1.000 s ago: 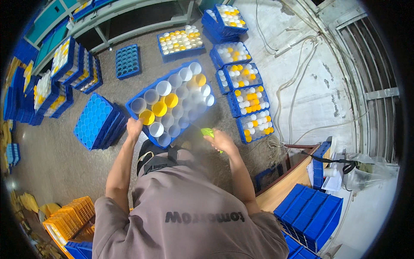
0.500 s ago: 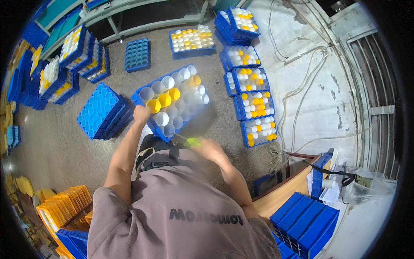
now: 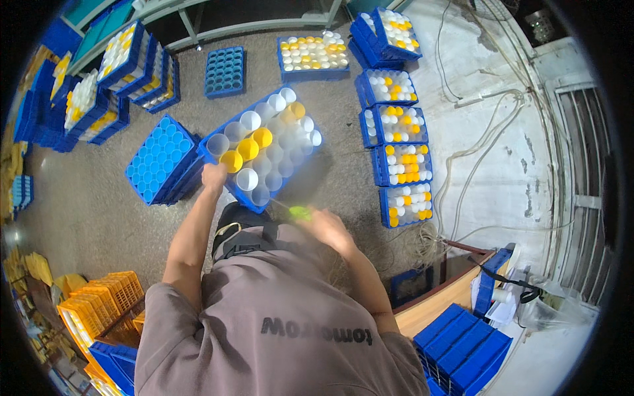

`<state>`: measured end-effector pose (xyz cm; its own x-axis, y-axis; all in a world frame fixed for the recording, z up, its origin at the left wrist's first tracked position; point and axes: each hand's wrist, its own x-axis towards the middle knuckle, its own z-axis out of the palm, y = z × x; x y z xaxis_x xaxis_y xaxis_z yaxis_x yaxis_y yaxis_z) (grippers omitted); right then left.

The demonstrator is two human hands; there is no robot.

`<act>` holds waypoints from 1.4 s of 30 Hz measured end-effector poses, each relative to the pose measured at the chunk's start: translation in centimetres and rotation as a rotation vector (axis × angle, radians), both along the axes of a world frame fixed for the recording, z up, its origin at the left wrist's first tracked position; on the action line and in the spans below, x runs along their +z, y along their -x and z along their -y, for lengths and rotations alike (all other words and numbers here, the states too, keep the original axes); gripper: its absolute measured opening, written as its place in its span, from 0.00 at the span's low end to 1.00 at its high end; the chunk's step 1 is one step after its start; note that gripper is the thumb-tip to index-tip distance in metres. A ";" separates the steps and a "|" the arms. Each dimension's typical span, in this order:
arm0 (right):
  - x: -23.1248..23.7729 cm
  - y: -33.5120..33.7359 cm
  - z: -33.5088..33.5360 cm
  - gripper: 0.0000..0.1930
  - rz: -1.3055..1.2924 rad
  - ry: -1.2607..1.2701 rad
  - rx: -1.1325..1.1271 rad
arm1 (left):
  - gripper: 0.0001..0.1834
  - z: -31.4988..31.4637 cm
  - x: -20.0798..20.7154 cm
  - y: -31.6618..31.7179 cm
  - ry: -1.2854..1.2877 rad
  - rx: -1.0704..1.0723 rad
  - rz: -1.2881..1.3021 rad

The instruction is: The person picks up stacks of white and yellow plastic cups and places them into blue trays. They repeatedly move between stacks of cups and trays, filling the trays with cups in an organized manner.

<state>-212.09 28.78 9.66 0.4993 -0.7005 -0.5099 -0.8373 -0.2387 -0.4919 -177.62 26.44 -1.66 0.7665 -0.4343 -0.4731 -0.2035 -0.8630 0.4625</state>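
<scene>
A blue crate (image 3: 300, 177) filled with rows of round tubes, open at the top, stands tilted in front of me. Most tubes are white or translucent; a few yellow tubes (image 3: 247, 150) form a short row. My left hand (image 3: 213, 177) is closed on the crate's near left edge. In my right hand (image 3: 327, 228), close to the near corner, is a tool with a bright green handle (image 3: 300, 213) and a thin straight rod that points at the tubes. Whether its tip touches them is unclear. A pale haze blurs the tubes on the crate's right side.
Stacked blue crates with light-blue round cells (image 3: 158, 158) stand at the left. Crates of white and yellow tubes (image 3: 404, 165) line the right wall, where coiled hose (image 3: 428, 239) lies. Another tube-filled crate (image 3: 314, 74) and a cell tray (image 3: 224, 72) sit beyond. Orange crates (image 3: 109, 294) are lower left.
The view has shifted slightly, so the background crates sit further right. Both hands keep their hold, and the green-handled tool stays beside the crate's near corner.
</scene>
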 end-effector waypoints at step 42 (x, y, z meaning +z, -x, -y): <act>9.7 -54.7 53.6 0.25 -0.009 0.137 0.367 | 0.23 22.5 2.7 -51.3 0.060 0.486 0.054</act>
